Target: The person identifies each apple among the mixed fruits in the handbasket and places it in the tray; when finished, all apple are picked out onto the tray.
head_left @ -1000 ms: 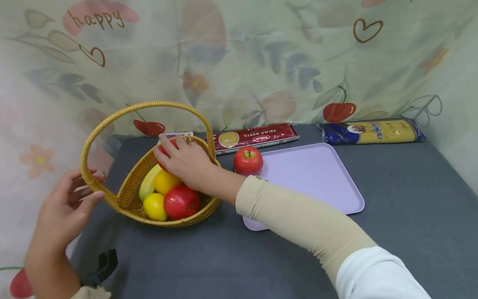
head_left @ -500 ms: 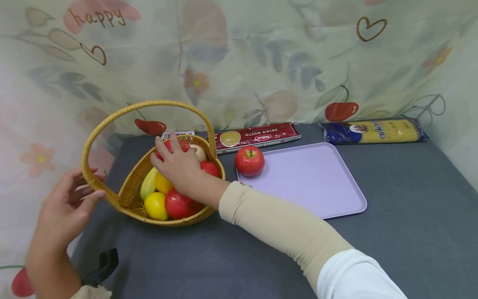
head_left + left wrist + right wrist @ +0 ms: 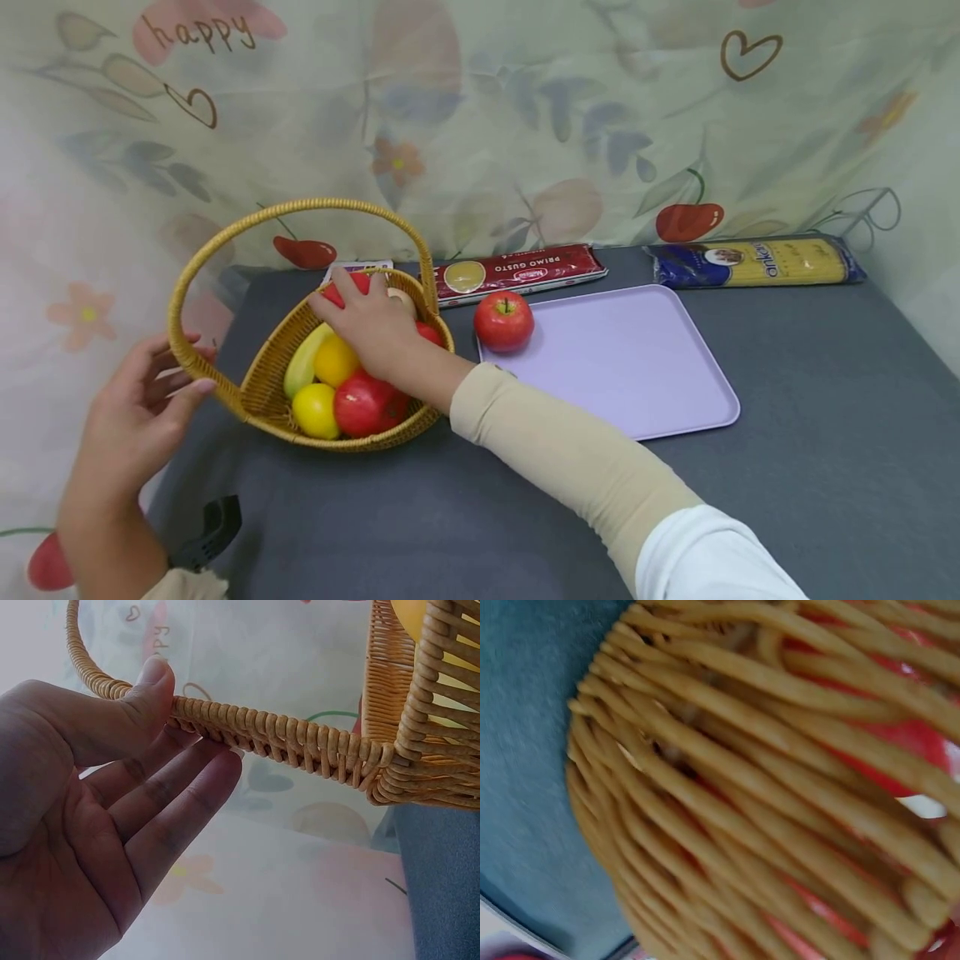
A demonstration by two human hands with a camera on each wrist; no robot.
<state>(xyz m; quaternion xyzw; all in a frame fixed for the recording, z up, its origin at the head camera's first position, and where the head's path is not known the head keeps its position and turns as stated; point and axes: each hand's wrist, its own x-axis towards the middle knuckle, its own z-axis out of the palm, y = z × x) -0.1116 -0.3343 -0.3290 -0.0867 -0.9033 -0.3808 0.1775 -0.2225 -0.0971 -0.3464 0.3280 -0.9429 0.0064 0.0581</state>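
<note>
On the left of the head view, my left hand (image 3: 131, 417) pinches the handle (image 3: 180, 304) of a wicker basket (image 3: 266, 367). The left wrist view shows its thumb on top of the cane and its fingers underneath. My right hand (image 3: 371, 329) reaches into the basket and grips a red fruit (image 3: 351, 287) at the back, partly covered by the fingers. Around it lie a yellow-green elongated fruit (image 3: 305, 362), an orange (image 3: 335, 360), a lemon (image 3: 315, 411), a pomegranate (image 3: 367, 404) and a pale round item (image 3: 402, 298). In the right wrist view, basket weave (image 3: 727, 772) fills most of the picture.
A red apple (image 3: 504, 322) sits at the left corner of a lilac tray (image 3: 622, 358). Behind stand a red pasta packet (image 3: 525, 271) and a blue-and-yellow spaghetti packet (image 3: 757, 261). A black curved object (image 3: 217, 525) shows by the left wrist. Patterned cloth hangs behind the table.
The right hand shifts slightly right within the basket, its fingers closing over the red fruit and uncovering more of the orange. The left hand keeps its hold on the handle.
</note>
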